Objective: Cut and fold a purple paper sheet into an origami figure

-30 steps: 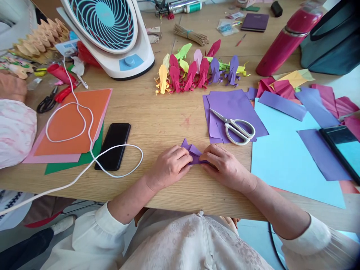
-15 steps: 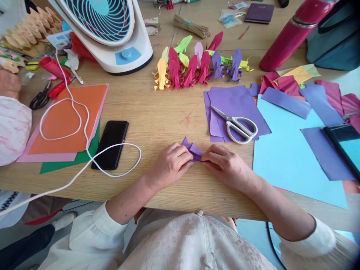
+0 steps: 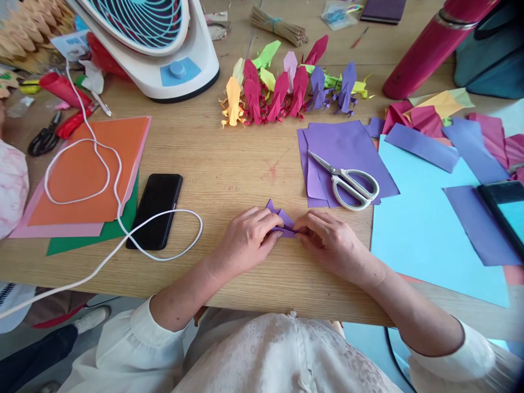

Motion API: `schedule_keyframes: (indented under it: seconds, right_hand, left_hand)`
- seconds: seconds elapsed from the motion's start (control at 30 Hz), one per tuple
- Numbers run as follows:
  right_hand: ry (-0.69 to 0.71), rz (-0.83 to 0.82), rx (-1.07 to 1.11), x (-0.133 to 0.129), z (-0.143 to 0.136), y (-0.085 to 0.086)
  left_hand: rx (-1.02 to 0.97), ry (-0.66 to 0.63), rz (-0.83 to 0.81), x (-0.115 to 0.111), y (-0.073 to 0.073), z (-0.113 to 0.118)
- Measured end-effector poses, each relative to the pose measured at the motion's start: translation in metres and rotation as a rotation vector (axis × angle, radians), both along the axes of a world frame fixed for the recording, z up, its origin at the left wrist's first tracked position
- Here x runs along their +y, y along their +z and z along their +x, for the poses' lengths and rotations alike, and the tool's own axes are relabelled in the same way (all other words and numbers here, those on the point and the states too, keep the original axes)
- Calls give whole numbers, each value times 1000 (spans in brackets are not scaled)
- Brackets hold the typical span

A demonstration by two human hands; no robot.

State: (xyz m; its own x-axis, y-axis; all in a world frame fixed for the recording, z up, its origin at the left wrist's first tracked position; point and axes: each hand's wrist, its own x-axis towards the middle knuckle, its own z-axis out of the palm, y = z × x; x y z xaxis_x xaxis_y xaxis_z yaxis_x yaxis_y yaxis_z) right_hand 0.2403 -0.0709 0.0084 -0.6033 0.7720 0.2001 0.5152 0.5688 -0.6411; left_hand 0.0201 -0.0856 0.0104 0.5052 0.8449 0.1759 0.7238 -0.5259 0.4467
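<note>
Between my hands, close to the table's front edge, is a small folded piece of purple paper [image 3: 286, 219] with pointed flaps sticking up. My left hand [image 3: 252, 236] pinches its left part, thumb below and fingers on top, covering much of it. At its right tip, my right hand [image 3: 329, 240] grips with thumb and forefinger. Beyond my right hand, white-handled scissors [image 3: 355, 188] lie on a stack of purple sheets [image 3: 341, 136]. Several folded paper figures [image 3: 278, 95] in red, purple, yellow and green stand in a cluster farther back.
A fan [image 3: 180, 71] stands at the back left. A white cable [image 3: 118, 191] loops over coloured sheets [image 3: 90, 169] and a black phone [image 3: 155, 213]. On the right are a light blue sheet [image 3: 426, 229], paper scraps [image 3: 421, 147] and a red flask [image 3: 429, 54]. Another person's sleeve [image 3: 12, 188] shows at the left.
The view has shifted slightly. My fingers have moved a little on the purple paper, and more of its lower edge shows between my hands. Both hands still hold it.
</note>
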Motion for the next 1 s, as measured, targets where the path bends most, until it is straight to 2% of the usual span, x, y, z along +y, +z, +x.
schedule_keyframes:
  seconds: [0.27, 0.53, 0.67, 0.77, 0.87, 1.0]
  right_hand:
    - [9, 22, -87, -1, -1, 0]
    - [10, 13, -85, -2, 0, -1]
    - [25, 21, -55, -2, 1, -2]
    - [39, 34, -41, -2, 1, -4]
    - [46, 54, -43, -2, 1, -6]
    - [46, 64, -47, -2, 0, -6]
  left_hand:
    - [30, 20, 11, 1, -1, -1]
    - [76, -6, 113, 1, -2, -2]
    - [103, -2, 234, -2, -5, -5]
    - [139, -70, 332, -3, -8, -7]
    - [189, -138, 343, -4, -8, -9]
    - [216, -159, 354, -5, -9, -10]
